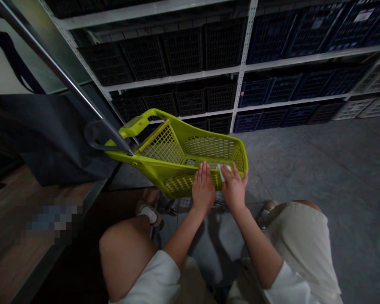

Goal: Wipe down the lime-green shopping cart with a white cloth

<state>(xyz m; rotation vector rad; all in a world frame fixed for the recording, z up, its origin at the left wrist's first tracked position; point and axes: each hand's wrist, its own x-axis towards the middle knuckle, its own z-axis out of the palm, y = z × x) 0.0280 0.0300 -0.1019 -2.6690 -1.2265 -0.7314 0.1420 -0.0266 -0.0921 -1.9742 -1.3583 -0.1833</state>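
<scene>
A lime-green plastic shopping basket (177, 147) on small wheels stands on the floor in front of me, its handle at the far left. My left hand (203, 188) lies flat, fingers together, on the basket's near rim and holds nothing. My right hand (233, 185) rests on the same rim just to the right, pressing a small white object (223, 169) against it. My knees frame the basket from both sides.
White metal shelving (240, 71) with rows of black and dark blue crates fills the wall behind the basket. A metal pole (66, 80) slants across the left. A dark bag (44, 135) lies on a wooden surface at left. Grey floor (329, 169) stretches to the right.
</scene>
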